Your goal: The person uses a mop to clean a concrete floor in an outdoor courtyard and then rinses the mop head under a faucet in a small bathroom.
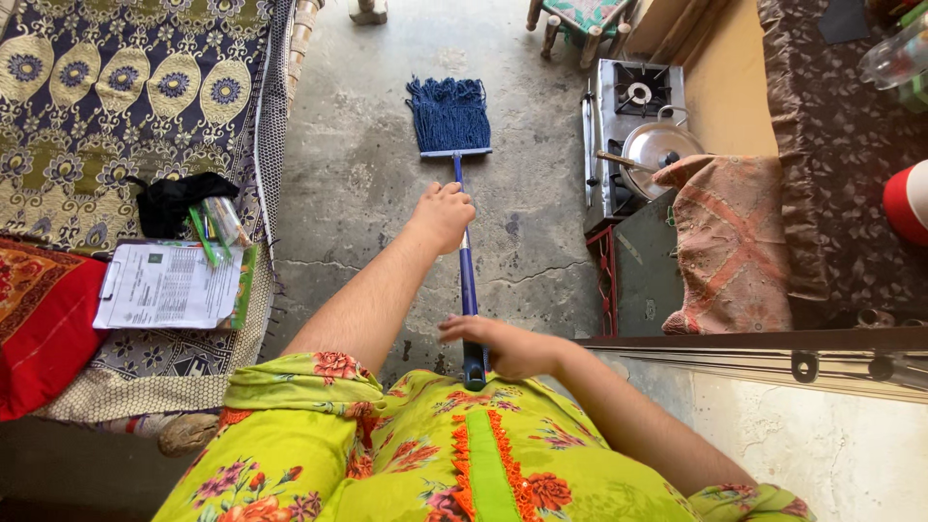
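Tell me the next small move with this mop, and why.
Probably draw the mop head back toward the feet: both hands grip the handle, left hand midway, right hand near the end, and the head lies stretched far out on the concrete floor.

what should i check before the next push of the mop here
1. Left hand wrapped around the mop handle partway down: ok.
2. Right hand closed over the handle's near end: ok.
3. Blue mop head lying flat on the concrete floor, strands spread ahead: ok.
4. Floor straight ahead of the mop head bare up to the stool legs at the far end: ok.
5. Room on the right: the stove with its pan sits close beside the mop's path: not ok, tight.
6. Whether the floor is wet or slippery: cannot tell.
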